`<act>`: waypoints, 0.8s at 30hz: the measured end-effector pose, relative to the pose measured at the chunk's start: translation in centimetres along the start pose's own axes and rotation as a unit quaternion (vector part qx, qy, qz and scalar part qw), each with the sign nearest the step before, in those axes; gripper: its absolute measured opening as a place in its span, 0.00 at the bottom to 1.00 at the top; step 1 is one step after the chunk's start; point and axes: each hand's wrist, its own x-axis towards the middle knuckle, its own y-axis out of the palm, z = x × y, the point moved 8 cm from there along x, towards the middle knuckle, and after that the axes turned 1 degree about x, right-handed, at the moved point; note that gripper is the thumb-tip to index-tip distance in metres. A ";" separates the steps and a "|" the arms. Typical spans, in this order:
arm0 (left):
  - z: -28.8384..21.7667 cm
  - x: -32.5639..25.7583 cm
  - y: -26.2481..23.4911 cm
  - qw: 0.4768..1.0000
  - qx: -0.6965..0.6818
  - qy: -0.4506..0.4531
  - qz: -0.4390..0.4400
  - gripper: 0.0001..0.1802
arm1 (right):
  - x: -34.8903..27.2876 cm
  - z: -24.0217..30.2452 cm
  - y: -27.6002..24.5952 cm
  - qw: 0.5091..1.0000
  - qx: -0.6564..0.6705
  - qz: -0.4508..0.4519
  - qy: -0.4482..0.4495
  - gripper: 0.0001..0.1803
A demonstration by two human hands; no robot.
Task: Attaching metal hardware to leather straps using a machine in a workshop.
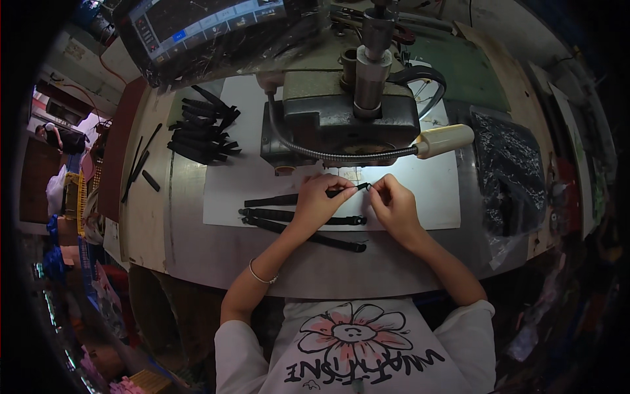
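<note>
My left hand (319,199) pinches a black strap (270,199) near its right end, just in front of the sewing machine (341,118). My right hand (394,205) holds the strap's tip, where a small black buckle (367,186) sits between the fingers of both hands. Two more black straps (269,215) lie on the white sheet (433,190) under my left wrist, one of them reaching past my forearm to the right.
A pile of black straps (200,131) lies at the back left, with loose strips (138,164) beside it. A gooseneck lamp (443,139) bends over the work area. A clear bag of black parts (508,171) sits at the right. A screen (197,26) stands behind.
</note>
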 end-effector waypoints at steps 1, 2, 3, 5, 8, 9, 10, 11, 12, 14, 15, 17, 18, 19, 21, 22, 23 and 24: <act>0.1 0.0 0.0 1.000 -0.001 0.000 -0.001 0.09 | -0.1 0.5 0.0 0.999 -0.009 -0.018 -0.026 0.07; 0.1 0.0 0.1 1.000 0.000 0.008 -0.002 0.09 | -0.2 0.9 -0.1 0.998 -0.018 -0.035 -0.052 0.07; 0.2 0.0 0.2 1.000 0.001 0.015 -0.002 0.08 | -0.2 0.9 0.1 0.998 -0.019 -0.035 -0.052 0.07; -0.2 -0.1 0.0 1.000 0.011 0.022 -0.005 0.08 | -0.4 1.9 -0.1 0.987 -0.084 -0.068 -0.115 0.07; -0.4 0.0 -0.4 0.999 0.018 0.032 -0.012 0.08 | -0.4 2.0 -0.3 0.986 -0.090 -0.072 -0.122 0.07; -0.4 0.0 -0.5 0.999 0.014 0.034 -0.017 0.08 | -0.4 2.0 -0.3 0.986 -0.091 -0.072 -0.122 0.07; -0.4 0.0 -0.4 0.999 0.014 0.034 -0.018 0.08 | -0.5 2.3 -0.2 0.985 -0.091 -0.074 -0.130 0.07; -0.4 -0.1 -0.4 0.999 0.014 0.032 -0.018 0.08 | -0.6 2.5 -0.1 0.983 -0.090 -0.075 -0.138 0.07; -0.4 -0.1 -0.4 0.999 0.013 0.031 -0.019 0.07 | -0.7 2.4 0.0 0.983 -0.091 -0.076 -0.139 0.07; -0.4 -0.2 -0.2 0.999 0.001 0.032 -0.023 0.08 | -0.7 2.4 0.2 0.980 -0.103 -0.075 -0.153 0.07; -0.3 -0.3 -0.1 0.999 -0.011 0.031 -0.026 0.08 | -0.8 2.4 0.3 0.980 -0.104 -0.076 -0.154 0.07; -0.2 -0.2 -0.1 0.999 -0.010 0.036 -0.029 0.07 | -0.8 2.4 0.4 0.979 -0.107 -0.073 -0.160 0.07; -0.3 -0.2 -0.1 0.999 -0.009 0.041 -0.032 0.07 | -0.9 2.4 0.4 0.979 -0.108 -0.074 -0.159 0.07; -0.3 -0.3 0.0 0.999 -0.010 0.041 -0.031 0.07 | -0.9 2.4 0.4 0.979 -0.108 -0.071 -0.158 0.07; -0.2 -0.4 -0.1 0.998 -0.007 0.036 -0.044 0.06 | -0.9 2.4 0.5 0.979 -0.110 -0.070 -0.157 0.07; -0.3 -0.4 -0.1 0.998 -0.007 0.037 -0.043 0.06 | -1.0 2.3 0.6 0.980 -0.104 -0.068 -0.157 0.07; -0.4 -0.4 -0.2 0.998 0.000 0.041 -0.046 0.06 | -1.0 2.3 0.7 0.980 -0.098 -0.067 -0.157 0.07; -0.5 -0.4 -0.2 0.998 0.008 0.046 -0.049 0.06 | -1.0 2.2 0.8 0.980 -0.098 -0.068 -0.156 0.07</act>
